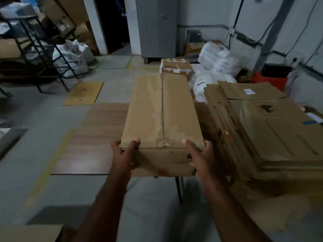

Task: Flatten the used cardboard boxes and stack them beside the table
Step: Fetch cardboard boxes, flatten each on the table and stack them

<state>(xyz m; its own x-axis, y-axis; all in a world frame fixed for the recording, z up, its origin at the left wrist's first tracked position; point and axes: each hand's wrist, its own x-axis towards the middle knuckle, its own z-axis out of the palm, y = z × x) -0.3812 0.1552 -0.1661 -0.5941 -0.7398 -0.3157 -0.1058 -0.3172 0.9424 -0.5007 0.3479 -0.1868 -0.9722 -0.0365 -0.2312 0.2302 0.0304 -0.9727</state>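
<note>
Held at its near end by both hands: a long, still-unflattened brown cardboard box (162, 119), top flaps closed along a torn centre seam; gripped on the near left corner by the left hand (125, 154), thumb over the top edge, fingers curled round the side; clasped likewise on the near right corner by the right hand (201, 158), thumb on top; lay lengthwise over the wood-grain tabletop (94, 137), though whether resting on it or lifted just clear could not be told; stood just right of the box and touching the table's right part, a tall stack of flattened brown cardboard sheets (272, 133); lay farther off on the grey floor to the left, a single flat tan cardboard sheet (83, 93); sat beyond the box's far end, a small taped brown carton (176, 67); slumped nearby, white plastic sacks (220, 60); rose at the back, a grey metal cabinet (157, 27).
</note>
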